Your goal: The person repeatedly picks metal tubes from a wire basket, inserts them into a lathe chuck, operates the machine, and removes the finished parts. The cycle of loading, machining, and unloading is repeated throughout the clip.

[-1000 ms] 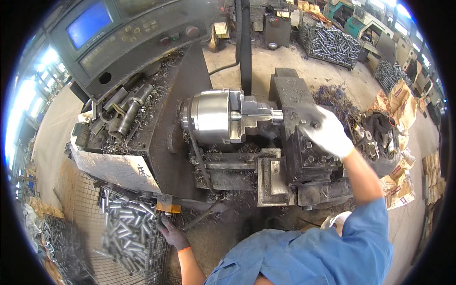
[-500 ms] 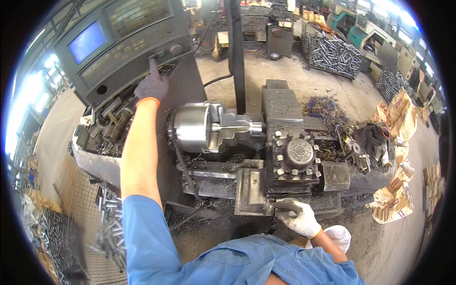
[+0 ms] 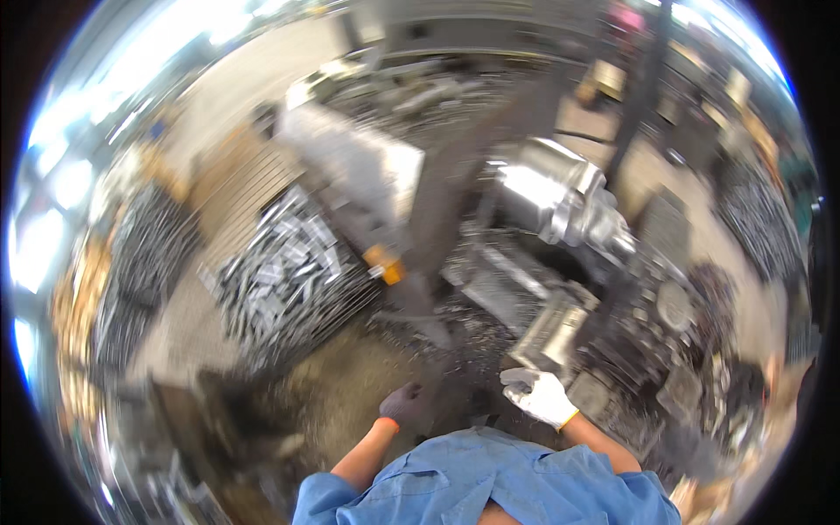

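Note:
My left hand (image 3: 402,404), in a dark glove with an orange cuff, hangs low in front of my body. It is smeared by motion, so its fingers do not show clearly, and it touches no machine part that I can see. My right hand (image 3: 540,395), in a white glove with dark-stained fingers, is at the front of the lathe's carriage (image 3: 553,331). Its fingers are curled in, and whatever they close on is hidden. Beyond it is the shiny lathe chuck (image 3: 547,179), with a metal workpiece (image 3: 619,240) at its jaws. The tool turret (image 3: 674,306) lies to the right, blurred.
To the left, a wire crate (image 3: 324,319) holds many short metal parts. A grey machine cover (image 3: 354,157) and an orange block (image 3: 383,264) stand between crate and lathe. Another bin of metal parts (image 3: 144,262) is at far left. Dark chips litter the lathe bed.
My left hand has left the control panel and dropped down beside my body. My view has swung left, bringing the crate of parts in. The right hand stays by the carriage.

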